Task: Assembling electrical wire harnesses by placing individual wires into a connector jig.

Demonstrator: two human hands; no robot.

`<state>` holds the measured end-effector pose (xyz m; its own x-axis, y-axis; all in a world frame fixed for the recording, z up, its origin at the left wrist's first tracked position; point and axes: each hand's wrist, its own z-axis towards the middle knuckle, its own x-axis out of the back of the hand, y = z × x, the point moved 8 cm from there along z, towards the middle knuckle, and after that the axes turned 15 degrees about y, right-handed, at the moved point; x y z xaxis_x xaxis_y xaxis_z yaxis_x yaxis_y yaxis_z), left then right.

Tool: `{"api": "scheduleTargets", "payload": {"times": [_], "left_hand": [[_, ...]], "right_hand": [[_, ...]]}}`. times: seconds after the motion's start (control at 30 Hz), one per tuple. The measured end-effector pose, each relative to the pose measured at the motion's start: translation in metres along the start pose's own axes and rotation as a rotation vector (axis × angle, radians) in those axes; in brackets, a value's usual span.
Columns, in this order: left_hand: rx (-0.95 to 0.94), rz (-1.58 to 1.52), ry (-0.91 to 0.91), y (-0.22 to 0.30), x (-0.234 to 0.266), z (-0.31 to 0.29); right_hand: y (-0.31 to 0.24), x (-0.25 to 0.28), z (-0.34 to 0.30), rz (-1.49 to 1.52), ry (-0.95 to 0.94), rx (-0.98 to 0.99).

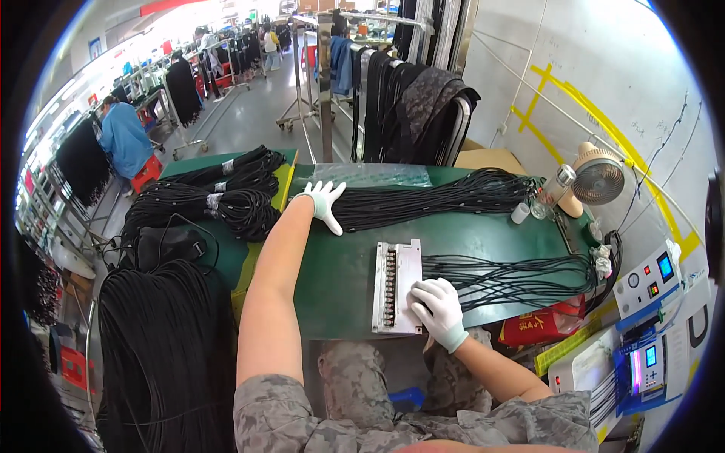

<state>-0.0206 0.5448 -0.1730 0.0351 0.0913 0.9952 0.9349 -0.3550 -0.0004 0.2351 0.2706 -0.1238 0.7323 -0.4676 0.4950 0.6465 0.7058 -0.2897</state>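
A white glove covers my left hand (326, 205), whose fingers are spread at the left end of a long bundle of black cables (430, 198). Nearer to me stands a pale block-shaped fixture (410, 264) with a row of metal connectors (390, 287) along its left side. Several black cables (513, 273) run from its right side across the table. My right hand (441, 311), also white-gloved, rests over the fixture's lower right part with its fingers curled. Something dark grey shows under those fingers, too covered to name.
More tied black cable bundles (219, 200) lie at the table's left, and a thick hank (155, 347) hangs beside it. A small fan (598, 175), a white cup (520, 213) and control boxes (648, 279) are on the right. A clear plastic sheet (377, 175) lies at the far edge.
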Motion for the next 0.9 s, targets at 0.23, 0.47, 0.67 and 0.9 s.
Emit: {"api": "scheduleTargets", "payload": {"times": [0.23,0.47,0.67,0.9], "left_hand": [[0.015,0.133,0.021,0.009,0.016,0.007],[0.007,0.035,0.02,0.023,0.019,-0.013],[0.072,-0.108,0.094,0.016,0.009,-0.04],[0.136,0.029,0.362,0.028,0.028,-0.065]], "right_hand": [[0.009,-0.003,-0.006,0.005,-0.018,-0.039],[0.015,-0.005,-0.008,-0.009,-0.031,-0.064],[0.012,-0.004,-0.006,0.014,-0.011,-0.03],[0.009,-0.001,-0.004,0.007,-0.007,-0.022]]}}
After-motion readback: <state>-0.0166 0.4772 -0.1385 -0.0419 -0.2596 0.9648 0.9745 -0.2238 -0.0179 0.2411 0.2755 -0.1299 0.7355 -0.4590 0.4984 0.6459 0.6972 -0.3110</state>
